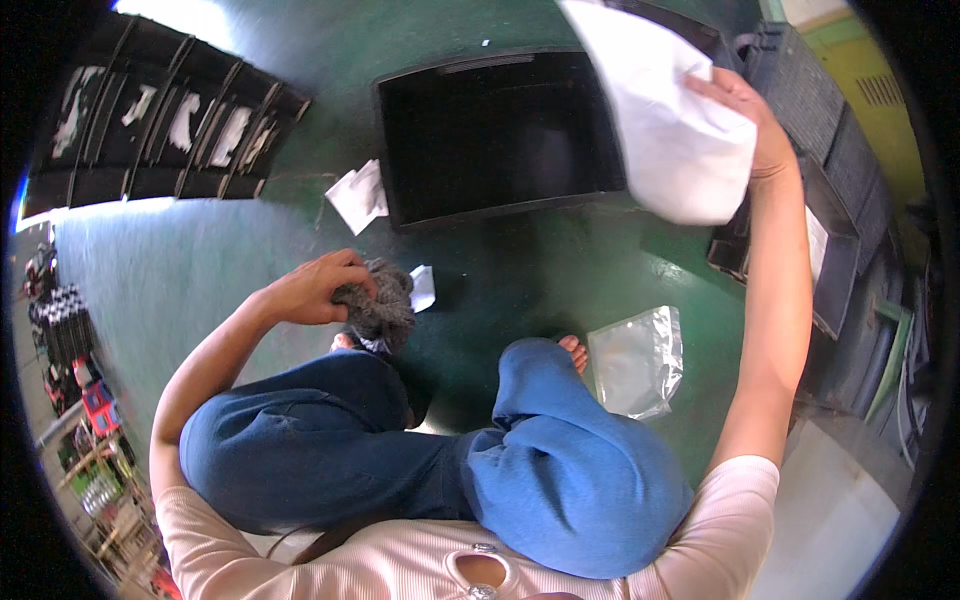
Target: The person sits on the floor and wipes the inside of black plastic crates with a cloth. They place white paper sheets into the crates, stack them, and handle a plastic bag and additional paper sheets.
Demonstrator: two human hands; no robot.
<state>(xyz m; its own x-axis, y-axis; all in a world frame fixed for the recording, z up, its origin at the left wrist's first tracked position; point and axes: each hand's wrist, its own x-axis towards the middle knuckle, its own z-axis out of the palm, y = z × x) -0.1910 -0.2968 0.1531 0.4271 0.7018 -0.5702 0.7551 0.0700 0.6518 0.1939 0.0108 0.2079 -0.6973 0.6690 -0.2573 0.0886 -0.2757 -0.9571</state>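
Note:
My left hand (325,287) is closed round a bunched grey cloth (381,303), held just above my folded leg. Raised at the upper right, my right hand (755,118) grips a large white sheet (665,125), which hangs from the fingers and looks like paper or thin plastic. That sheet covers the right edge of a black rectangular tray (500,75) lying on the green floor in front of me. Whether anything lies inside the tray's dark middle, I cannot tell.
White scraps (357,197) lie beside the tray, and a smaller white piece (423,288) is near the grey cloth. A clear plastic bag (637,362) rests by my right foot. Black racks (170,115) holding white pieces stand far left; dark crates (800,100) are stacked at the right.

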